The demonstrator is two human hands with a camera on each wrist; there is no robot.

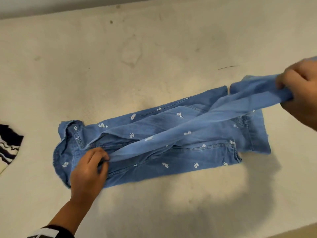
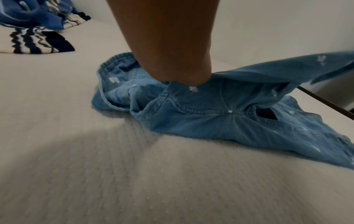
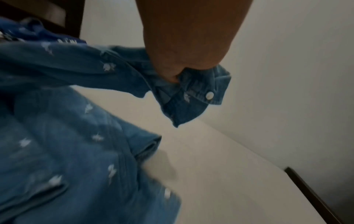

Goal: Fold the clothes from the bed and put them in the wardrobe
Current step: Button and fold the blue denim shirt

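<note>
A blue denim shirt [image 1: 154, 148] with small white embroidered motifs lies partly folded on the bed, collar to the left. One sleeve [image 1: 205, 121] is stretched taut diagonally across the shirt. My left hand [image 1: 96, 162] pinches the sleeve at its shoulder end near the collar, pressing down on the shirt [image 2: 191, 109]. My right hand [image 1: 298, 86] grips the sleeve's cuff [image 3: 193, 97], with its white button, lifted above the bed at the right. In the left wrist view my left hand [image 2: 180, 75] hides its fingertips in the fabric.
A black-and-white zigzag knit garment [image 1: 8, 148] lies at the bed's left edge, with other blue clothes [image 2: 32, 16] behind it. The cream mattress [image 1: 154, 48] stretches bare beyond the shirt. A dark bed frame edge [image 3: 316, 195] shows by the wall.
</note>
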